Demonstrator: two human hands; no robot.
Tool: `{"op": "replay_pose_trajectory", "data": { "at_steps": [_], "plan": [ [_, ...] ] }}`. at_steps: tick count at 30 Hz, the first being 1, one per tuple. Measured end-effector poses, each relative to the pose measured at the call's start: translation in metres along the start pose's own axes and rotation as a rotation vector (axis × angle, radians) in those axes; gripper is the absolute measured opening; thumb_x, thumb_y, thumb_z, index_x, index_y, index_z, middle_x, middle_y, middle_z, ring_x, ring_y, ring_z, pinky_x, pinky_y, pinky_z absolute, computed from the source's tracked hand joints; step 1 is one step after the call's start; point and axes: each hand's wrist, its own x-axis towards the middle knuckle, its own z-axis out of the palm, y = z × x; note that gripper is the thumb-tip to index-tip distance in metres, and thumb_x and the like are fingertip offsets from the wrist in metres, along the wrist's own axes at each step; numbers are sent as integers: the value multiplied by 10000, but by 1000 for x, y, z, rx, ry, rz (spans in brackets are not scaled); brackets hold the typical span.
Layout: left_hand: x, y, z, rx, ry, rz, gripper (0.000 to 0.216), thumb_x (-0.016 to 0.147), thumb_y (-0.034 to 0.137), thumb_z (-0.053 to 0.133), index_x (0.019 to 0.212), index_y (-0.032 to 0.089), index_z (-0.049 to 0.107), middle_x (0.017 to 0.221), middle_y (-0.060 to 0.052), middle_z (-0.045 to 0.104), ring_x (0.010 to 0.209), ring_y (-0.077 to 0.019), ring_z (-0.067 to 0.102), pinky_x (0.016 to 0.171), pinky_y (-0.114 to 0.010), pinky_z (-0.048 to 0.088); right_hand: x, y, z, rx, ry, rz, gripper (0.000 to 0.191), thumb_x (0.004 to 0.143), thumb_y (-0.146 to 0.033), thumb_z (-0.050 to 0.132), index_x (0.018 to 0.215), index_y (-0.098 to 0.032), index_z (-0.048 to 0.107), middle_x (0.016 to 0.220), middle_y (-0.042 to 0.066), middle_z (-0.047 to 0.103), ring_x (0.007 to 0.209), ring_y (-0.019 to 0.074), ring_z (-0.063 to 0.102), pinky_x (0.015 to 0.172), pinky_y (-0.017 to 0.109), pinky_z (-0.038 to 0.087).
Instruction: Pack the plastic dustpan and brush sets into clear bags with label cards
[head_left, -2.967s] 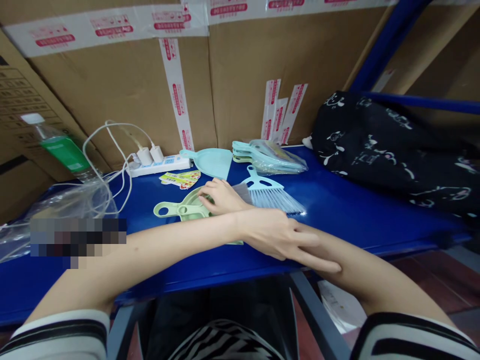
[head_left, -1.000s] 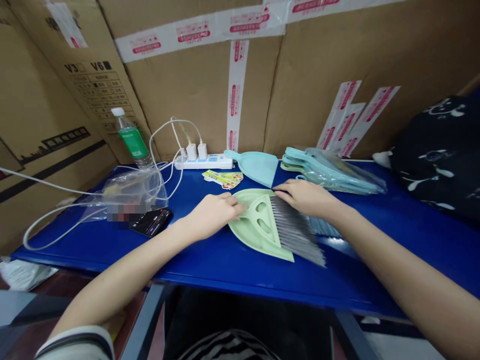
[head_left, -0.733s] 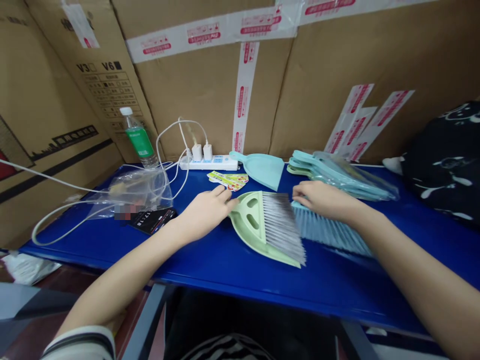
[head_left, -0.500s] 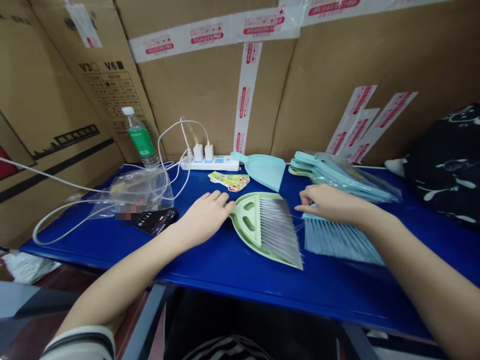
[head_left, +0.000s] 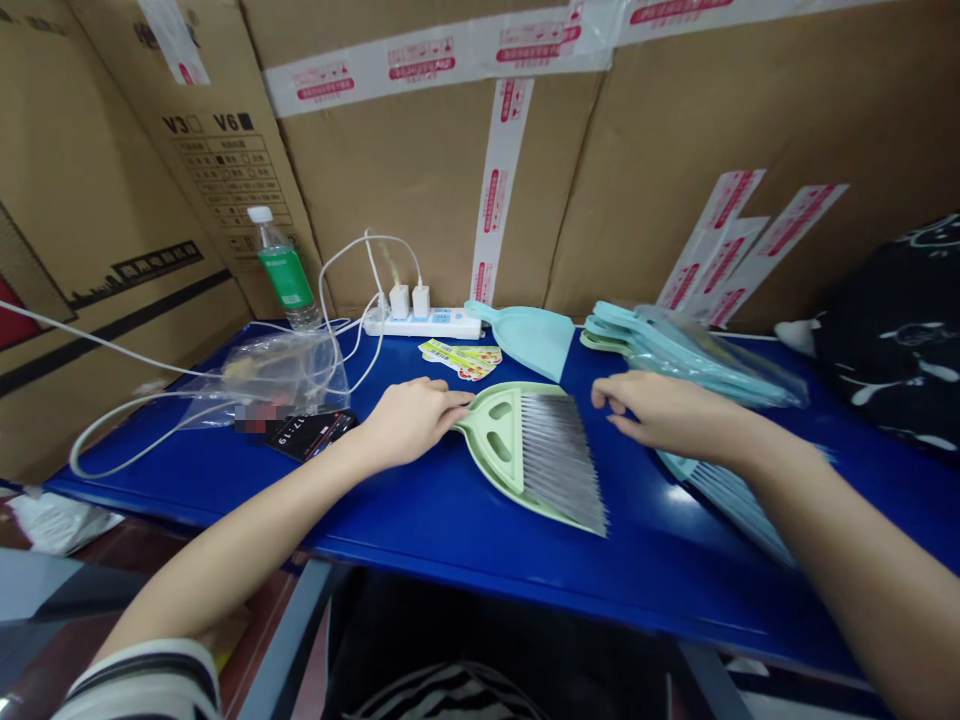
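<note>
My left hand (head_left: 416, 420) is closed around the handle end of a green dustpan (head_left: 487, 475) with a green hand brush (head_left: 507, 430) nested on it. The brush's grey bristles fan to the right, and the grip itself is mostly hidden by my fingers. To the right, my right hand (head_left: 634, 405) hovers above the table, fingers loosely curled and thumb apart, with nothing visible in it. Beneath my right wrist and forearm lies a light-blue hand brush (head_left: 739, 500), partly covered by the arm.
A light-blue dustpan (head_left: 532, 338) lies at the back beside a power strip (head_left: 435, 323) and paper labels (head_left: 461, 357). Bagged blue dustpans and brushes (head_left: 694, 355) lie back right. A bottle (head_left: 285, 275), plastic bag (head_left: 274, 365), cables and phone (head_left: 311, 433) occupy the left.
The light-blue brush has shifted right and turned, now lying further under my right forearm. My right thumb has moved away from the fingers. The left hand keeps its hold.
</note>
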Motion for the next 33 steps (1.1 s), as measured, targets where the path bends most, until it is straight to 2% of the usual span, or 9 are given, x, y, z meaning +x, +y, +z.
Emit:
{"op": "replay_pose_trajectory", "data": {
  "at_steps": [3,7,10,13,16,20,23,26,33],
  "plan": [
    [6,-9,1,-289,-44,14,303,945,275,447,1190,227,619,1088,-42,704,980,-193,646,834,-323,494,2,-17,2,104,56,-73,329,867,-348,396,1056,-194,618,996,129,649,926,263,607,805,396,477],
    [12,-16,4,-579,-116,32,313,914,219,461,1185,143,599,1000,-60,716,829,-142,647,783,-284,498,0,-32,9,175,72,-201,604,889,-551,381,1372,-202,475,1246,158,571,1154,311,504,924,465,442],
    [13,-19,7,-679,-162,46,340,905,198,444,1209,110,568,940,-60,698,716,-113,600,718,-269,496,-2,-41,15,116,133,-218,636,895,-595,369,1394,-215,475,1316,177,513,1206,341,448,950,518,418],
    [13,-20,8,-742,-172,65,349,906,206,430,1215,112,562,914,-47,670,723,-108,565,717,-271,489,-3,-49,18,39,263,-208,631,894,-623,365,1352,-222,531,1319,207,498,1221,375,433,954,588,391],
    [13,-18,10,-861,-210,39,361,895,217,440,1224,123,554,849,-22,627,667,-98,528,599,-225,476,-3,-57,22,-8,332,-260,647,882,-637,391,1375,-234,505,1466,205,374,1349,431,284,1010,675,279],
    [14,-13,13,-1064,-289,-40,380,905,303,461,1238,137,539,752,8,577,581,-91,543,465,-180,414,-4,-61,27,58,138,-368,708,922,-627,292,1493,-208,295,1564,177,213,1423,395,130,1067,674,192],
    [14,-13,16,-1161,-341,-83,430,904,365,496,1264,131,525,704,21,569,507,-80,545,423,-174,375,-6,-62,27,127,-19,-363,745,937,-619,222,1523,-161,169,1577,180,112,1432,354,41,1098,640,151],
    [15,-13,17,-1210,-359,-90,456,883,352,550,1277,124,530,670,28,572,505,-79,553,429,-173,374,-6,-63,25,164,-65,-353,769,934,-626,221,1522,-135,149,1576,175,48,1430,340,-8,1106,631,122],
    [15,-15,16,-1191,-369,-90,444,885,283,557,1305,141,530,641,32,585,505,-75,552,455,-176,392,-6,-65,25,182,-59,-352,759,942,-604,238,1516,-112,170,1571,180,58,1431,335,7,1119,604,129]
  ]
}}
